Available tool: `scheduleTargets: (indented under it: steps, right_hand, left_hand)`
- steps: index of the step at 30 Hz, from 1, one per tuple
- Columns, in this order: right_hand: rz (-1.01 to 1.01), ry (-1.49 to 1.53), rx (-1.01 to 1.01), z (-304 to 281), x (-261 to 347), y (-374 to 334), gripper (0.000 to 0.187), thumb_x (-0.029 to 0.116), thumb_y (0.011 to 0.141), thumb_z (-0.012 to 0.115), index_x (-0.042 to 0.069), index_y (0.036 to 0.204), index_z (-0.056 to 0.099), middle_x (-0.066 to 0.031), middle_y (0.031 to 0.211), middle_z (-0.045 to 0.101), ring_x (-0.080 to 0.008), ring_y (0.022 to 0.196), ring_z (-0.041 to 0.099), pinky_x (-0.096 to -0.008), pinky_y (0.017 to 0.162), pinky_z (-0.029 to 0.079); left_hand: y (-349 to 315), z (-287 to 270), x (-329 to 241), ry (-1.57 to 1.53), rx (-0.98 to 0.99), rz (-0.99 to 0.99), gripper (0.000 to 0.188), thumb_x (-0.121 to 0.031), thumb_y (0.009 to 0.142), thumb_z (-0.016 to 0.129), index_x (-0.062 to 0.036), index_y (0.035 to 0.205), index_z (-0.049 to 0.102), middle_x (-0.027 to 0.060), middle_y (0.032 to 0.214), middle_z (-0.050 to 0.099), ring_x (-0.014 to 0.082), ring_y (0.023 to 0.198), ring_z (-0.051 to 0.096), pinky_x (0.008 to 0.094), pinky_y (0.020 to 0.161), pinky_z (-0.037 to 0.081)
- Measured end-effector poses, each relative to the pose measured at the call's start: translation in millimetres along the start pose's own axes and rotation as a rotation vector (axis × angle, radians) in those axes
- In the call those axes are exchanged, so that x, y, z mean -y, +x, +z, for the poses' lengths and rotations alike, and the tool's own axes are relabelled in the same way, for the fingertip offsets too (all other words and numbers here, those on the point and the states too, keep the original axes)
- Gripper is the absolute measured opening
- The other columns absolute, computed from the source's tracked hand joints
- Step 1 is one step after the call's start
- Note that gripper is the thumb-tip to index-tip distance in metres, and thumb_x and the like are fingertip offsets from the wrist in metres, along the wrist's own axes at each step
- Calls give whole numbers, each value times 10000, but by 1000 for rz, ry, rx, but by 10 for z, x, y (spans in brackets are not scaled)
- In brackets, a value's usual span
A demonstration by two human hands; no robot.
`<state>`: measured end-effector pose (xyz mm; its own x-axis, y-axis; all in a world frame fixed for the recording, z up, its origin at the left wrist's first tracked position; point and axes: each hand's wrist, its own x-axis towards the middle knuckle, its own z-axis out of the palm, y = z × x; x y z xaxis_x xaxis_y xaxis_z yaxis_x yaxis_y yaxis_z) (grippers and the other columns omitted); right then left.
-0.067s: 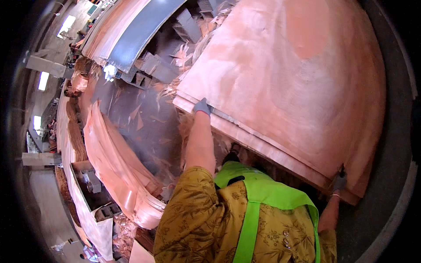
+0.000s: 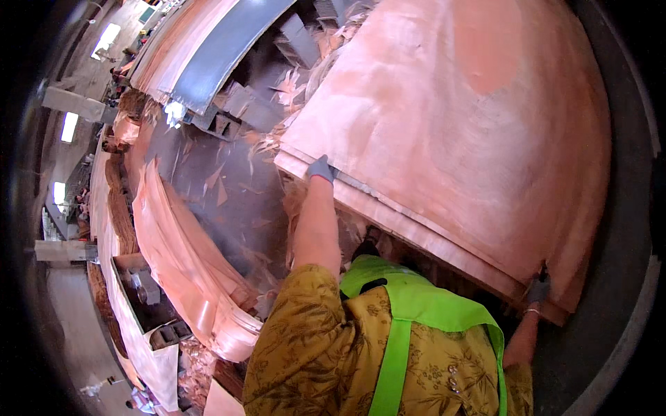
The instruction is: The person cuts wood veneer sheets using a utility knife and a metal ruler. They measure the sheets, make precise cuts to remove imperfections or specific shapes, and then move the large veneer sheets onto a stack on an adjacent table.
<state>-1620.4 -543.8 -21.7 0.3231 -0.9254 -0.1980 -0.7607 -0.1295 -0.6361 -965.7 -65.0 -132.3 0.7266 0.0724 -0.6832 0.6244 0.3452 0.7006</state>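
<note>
A large pinkish wood veneer sheet [image 2: 430,132] lies on top of a stack, with the layered near edge [image 2: 416,236] of the stack facing me. My left hand [image 2: 320,168], in a grey glove, is closed on the sheet's near edge by the left corner, its fingertips hidden. At the right end of the same edge, my right hand [image 2: 538,288], in a dark grey glove, pinches the sheet with the thumb on top. The fingers under that edge are out of sight.
More veneer sheets [image 2: 184,256] are piled at the left, curling at their ends. Grey blocks [image 2: 250,107] and veneer scraps [image 2: 288,87] lie beyond the stack's left side. A grey-topped stack [image 2: 225,52] stands at the far left. Dark floor [image 2: 617,229] runs along the right.
</note>
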Motion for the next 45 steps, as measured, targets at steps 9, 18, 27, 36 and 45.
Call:
scheduleTargets:
  steps: [9, 18, 27, 36, 45]
  right_hand:
    - [141, -2, -5, -217, -363, 17, 440, 185, 928, 504, -18, 1311, 427, -151, 1360, 433, -298, 1212, 428, -377, 1001, 361]
    - [192, -183, 14, -30, 458, -71, 465, 280, 818, 599, 27, 1205, 546, -195, 1237, 546, -375, 1160, 486, -421, 960, 394]
    - [308, -224, 58, -176, 199, -94, 518, 306, 785, 641, -7, 1183, 537, -227, 1171, 571, -380, 1094, 533, -426, 927, 429]
    - [192, 149, -333, -97, -142, -650, 358, 140, 833, 602, 11, 1145, 484, -246, 1059, 557, -427, 1020, 514, -448, 862, 419]
    - [295, -139, -259, -156, -538, -2072, 321, 202, 835, 587, 5, 1087, 557, -230, 972, 603, -429, 915, 561, -453, 778, 446]
  left_hand:
    - [-525, 213, -25, 1025, 95, 440, 270, -268, 907, 474, -47, 1031, 566, 125, 986, 611, 271, 868, 564, 378, 772, 461]
    - [166, -741, -435, 410, 168, -81, 347, -319, 930, 410, -70, 1138, 531, 88, 1071, 560, 216, 958, 511, 309, 845, 401]
    - [-126, -475, -505, 344, 43, 3, 207, -255, 871, 576, -49, 854, 593, 63, 773, 578, 188, 671, 562, 293, 568, 492]
    - [-2340, 691, 422, 1315, 417, 1256, 772, -431, 850, 558, 73, 1370, 290, 267, 1434, 255, 402, 1339, 229, 437, 1116, 146]
    - [-2928, 828, 1213, 2196, 899, 1362, 748, -581, 849, 439, -175, 1447, 249, 261, 1482, 137, 400, 1380, 125, 588, 1074, 51]
